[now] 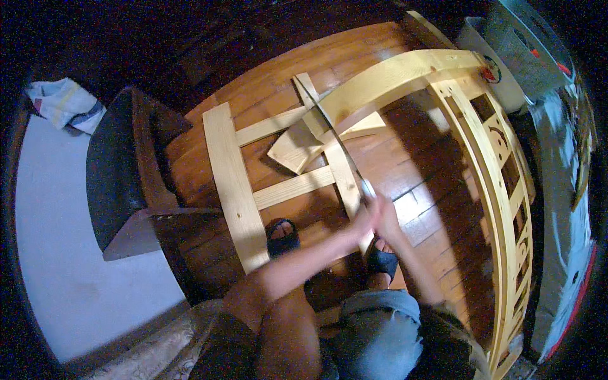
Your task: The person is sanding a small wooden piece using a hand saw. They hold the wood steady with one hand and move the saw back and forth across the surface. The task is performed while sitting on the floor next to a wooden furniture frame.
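Note:
My left hand [363, 221] and my right hand [384, 214] meet close together, blurred by motion, closed round the near end of a handsaw. Its long thin blade [334, 130], seen almost edge-on, runs away from me across a pale wooden beam [396, 76]. To the right of the blade the beam stretches off to the far right; on its left lies a short end of wood [297, 145]. Beneath is a ladder-like wooden frame [221, 145] flat on the floor. The saw's handle is hidden in my fingers.
A tall wooden panel with cut-outs [500, 209] stands along the right. At the left are a dark chair [117, 171] and a pale surface [82, 253] with a folded cloth [66, 104]. Plastic bins [525, 47] stand far right. My sandalled feet [283, 235] are close to the frame.

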Action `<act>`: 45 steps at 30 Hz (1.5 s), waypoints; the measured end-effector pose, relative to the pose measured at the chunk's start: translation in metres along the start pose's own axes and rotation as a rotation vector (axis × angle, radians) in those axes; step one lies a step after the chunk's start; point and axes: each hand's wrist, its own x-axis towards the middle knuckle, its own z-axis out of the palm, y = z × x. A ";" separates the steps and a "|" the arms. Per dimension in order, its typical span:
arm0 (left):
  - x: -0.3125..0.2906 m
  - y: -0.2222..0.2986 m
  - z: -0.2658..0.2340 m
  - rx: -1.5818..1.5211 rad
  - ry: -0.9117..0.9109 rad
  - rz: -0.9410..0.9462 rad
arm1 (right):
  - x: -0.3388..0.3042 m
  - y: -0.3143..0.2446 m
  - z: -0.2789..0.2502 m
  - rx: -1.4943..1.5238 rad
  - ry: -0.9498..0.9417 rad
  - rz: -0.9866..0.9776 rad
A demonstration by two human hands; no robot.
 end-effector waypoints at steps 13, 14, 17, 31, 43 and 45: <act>0.022 0.111 -0.038 -0.068 0.116 0.043 | 0.065 -0.027 0.003 -0.081 0.114 0.001; 0.022 0.103 -0.038 -0.069 0.144 0.085 | 0.070 -0.030 0.006 -0.089 0.096 -0.039; 0.003 0.063 -0.012 -0.218 0.073 0.161 | 0.030 -0.039 -0.002 -0.045 0.151 -0.159; 0.018 0.095 -0.040 -0.289 0.119 0.126 | 0.074 -0.019 0.013 -0.200 0.092 -0.054; -0.070 -0.028 0.068 -0.158 -0.272 0.126 | -0.097 -0.001 -0.007 0.027 0.207 0.110; -0.069 -0.022 0.068 -0.222 -0.215 0.137 | -0.094 0.005 -0.013 -0.045 0.192 0.108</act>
